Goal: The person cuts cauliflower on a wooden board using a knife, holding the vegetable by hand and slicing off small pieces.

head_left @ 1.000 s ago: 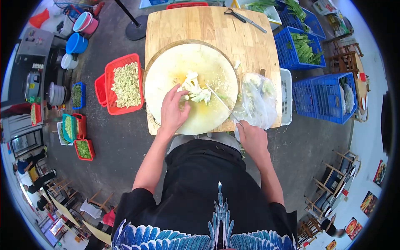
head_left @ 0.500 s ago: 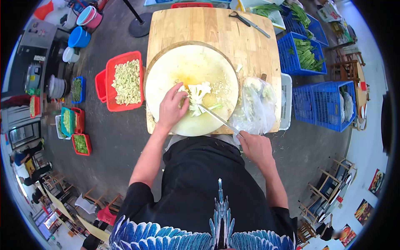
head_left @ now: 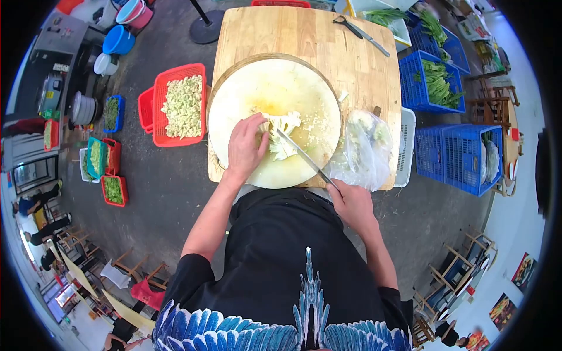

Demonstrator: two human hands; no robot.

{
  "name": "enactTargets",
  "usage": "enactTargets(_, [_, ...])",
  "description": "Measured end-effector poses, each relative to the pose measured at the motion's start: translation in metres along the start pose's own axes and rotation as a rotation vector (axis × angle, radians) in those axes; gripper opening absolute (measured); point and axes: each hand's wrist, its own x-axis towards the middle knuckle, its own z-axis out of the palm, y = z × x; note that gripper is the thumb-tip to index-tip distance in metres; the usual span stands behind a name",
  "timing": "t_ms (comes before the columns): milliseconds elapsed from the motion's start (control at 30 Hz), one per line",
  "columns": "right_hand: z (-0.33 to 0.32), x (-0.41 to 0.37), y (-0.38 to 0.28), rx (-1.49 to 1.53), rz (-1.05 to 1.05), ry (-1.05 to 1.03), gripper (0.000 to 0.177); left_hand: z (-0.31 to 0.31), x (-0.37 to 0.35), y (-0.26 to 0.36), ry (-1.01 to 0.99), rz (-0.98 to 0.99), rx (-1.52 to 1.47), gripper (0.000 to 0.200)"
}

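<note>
So my left hand (head_left: 247, 146) is curled over the left side of the cauliflower (head_left: 284, 131), fingers bent and touching it. My right hand (head_left: 353, 206) is closed round the handle of the knife (head_left: 302, 154), and the blade slants up and to the left, with its tip right at the cauliflower. All of that's on a round board (head_left: 257, 82), and there are little white crumbs scattered on its right side. The board sits on a wooden table (head_left: 293, 29). Just right of it there's a clear plastic bag (head_left: 366, 155) with more pale florets in it, and up near the far right corner lies a black-handled peeler or similar tool (head_left: 362, 36). Off to the left, beside the table, is a red basket (head_left: 158, 111) full of small chopped bits. Over on the right, blue crates (head_left: 413, 88) hold long greens (head_left: 438, 85).
</note>
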Motion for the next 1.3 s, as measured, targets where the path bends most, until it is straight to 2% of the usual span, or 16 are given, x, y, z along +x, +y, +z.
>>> enactTargets(100, [0.003,0.005,0.003,-0.039,-0.015,-0.001,0.028,0.001,-0.003,0.003,-0.002,0.068,0.145,0.045])
enactTargets(200, [0.005,0.002,0.007,-0.034,-0.013,0.034,0.025,0.000,-0.005,0.010,-0.006,0.023,0.192,0.046])
enactTargets(300, [0.005,0.001,0.011,-0.011,-0.013,0.052,0.023,-0.006,-0.004,0.028,0.034,0.066,0.375,0.043])
enactTargets(400, [0.006,0.002,0.010,-0.013,-0.012,0.026,0.026,-0.001,-0.024,0.035,0.004,0.038,0.122,0.042])
enactTargets(433, [0.007,0.002,0.010,-0.010,-0.008,0.024,0.026,0.001,-0.030,0.037,-0.046,0.011,0.172,0.041])
enactTargets(533, [0.009,0.002,0.012,-0.006,-0.008,0.048,0.026,0.003,-0.030,0.046,-0.035,0.008,0.338,0.046])
enactTargets(633, [0.007,-0.001,0.016,-0.034,-0.003,0.057,0.026,0.009,-0.028,0.049,-0.038,-0.013,0.366,0.050])
enactTargets(833, [0.017,0.000,0.027,-0.146,-0.123,0.180,0.023,0.021,-0.027,0.050,-0.121,-0.069,0.311,0.051])
enactTargets(967, [0.018,0.006,0.029,-0.205,-0.168,0.217,0.021,0.025,-0.027,0.051,-0.075,-0.031,0.337,0.049])
enactTargets(1067, [0.016,0.010,0.030,-0.119,-0.193,0.213,0.022,0.025,-0.022,0.058,-0.072,-0.059,0.310,0.047])
enactTargets(1300, [0.013,0.018,0.028,-0.113,-0.141,0.187,0.023,0.026,-0.021,0.055,-0.079,-0.084,0.274,0.046])
